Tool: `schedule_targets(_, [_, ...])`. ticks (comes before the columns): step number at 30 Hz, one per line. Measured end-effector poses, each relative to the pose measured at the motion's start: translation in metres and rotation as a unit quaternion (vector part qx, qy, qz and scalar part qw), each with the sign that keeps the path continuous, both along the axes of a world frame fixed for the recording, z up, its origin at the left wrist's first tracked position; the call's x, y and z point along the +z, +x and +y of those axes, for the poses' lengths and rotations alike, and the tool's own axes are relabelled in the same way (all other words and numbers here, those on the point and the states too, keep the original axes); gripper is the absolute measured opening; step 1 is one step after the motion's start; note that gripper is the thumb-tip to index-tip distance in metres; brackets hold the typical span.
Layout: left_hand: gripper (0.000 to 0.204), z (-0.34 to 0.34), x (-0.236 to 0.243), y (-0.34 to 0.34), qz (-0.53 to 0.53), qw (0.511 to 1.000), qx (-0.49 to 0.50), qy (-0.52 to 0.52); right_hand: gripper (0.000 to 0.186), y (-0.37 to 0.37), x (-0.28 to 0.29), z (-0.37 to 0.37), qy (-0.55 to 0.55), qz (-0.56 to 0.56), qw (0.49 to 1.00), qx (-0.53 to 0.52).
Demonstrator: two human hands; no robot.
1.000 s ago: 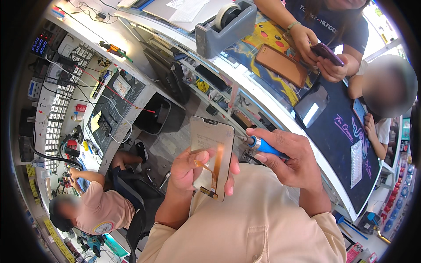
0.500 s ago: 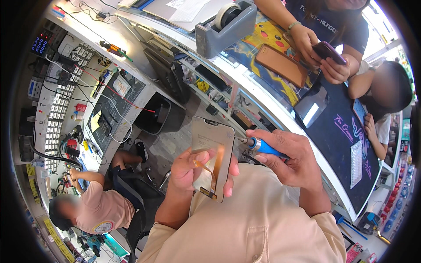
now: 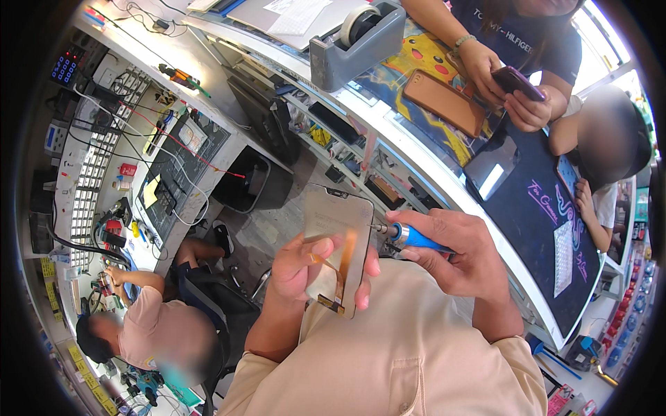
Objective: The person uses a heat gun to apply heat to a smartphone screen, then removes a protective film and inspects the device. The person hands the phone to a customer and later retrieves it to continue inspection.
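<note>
Phone screen (image 3: 331,216): up in front of the person's chest, in the left hand (image 3: 295,269); its greyish back faces the camera, notched end away from the body, the whole panel slightly tilted
Ribbon cable (image 3: 344,270): orange, running along the back of the screen, near a dark strip at the end closest to the person
Left hand: closed around the screen, thumb over the left part of the back, fingertips showing past the right edge
Screwdriver (image 3: 419,236): blue handle, metal shaft pointing left at the right edge of the screen, near the notched end; whether the tip touches, I cannot tell
Right hand (image 3: 452,251): holding the screwdriver by its handle, thumb and fingers narrowed around it
Counter (image 3: 531,295): white-edged, to the right, with a grey tape dispenser (image 3: 337,64), a brown phone case (image 3: 444,104) on a colourful cartoon mat, and a dark phone (image 3: 493,165) lying nearby
Across the counter: one person holds a purple phone (image 3: 517,83) in both hands; another has a hand beside a blue phone (image 3: 567,175)
Floor: a black bin (image 3: 254,182) stands at the end of the left workbench (image 3: 186,201)
At the workbench: a seated co-worker (image 3: 156,315) in a beige shirt
</note>
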State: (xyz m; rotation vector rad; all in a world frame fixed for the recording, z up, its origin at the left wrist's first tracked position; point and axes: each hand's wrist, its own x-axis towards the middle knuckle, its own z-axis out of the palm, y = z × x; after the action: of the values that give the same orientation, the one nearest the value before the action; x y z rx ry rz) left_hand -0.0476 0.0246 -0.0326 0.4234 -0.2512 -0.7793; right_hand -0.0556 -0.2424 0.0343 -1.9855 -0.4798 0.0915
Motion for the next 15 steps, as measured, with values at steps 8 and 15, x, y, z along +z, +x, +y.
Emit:
schedule_targets(8, [0.058, 0.000, 0.008, -0.003, 0.003, 1.000, 0.010, 0.025, 0.044, -0.004, 0.002, 0.000, -0.009, -0.011, 0.999, -0.029])
schedule_targets(15, [0.058, 0.003, 0.013, -0.007, 0.074, 0.997, 0.004, 0.032, 0.044, -0.006, 0.004, -0.001, -0.021, -0.008, 0.999, -0.042])
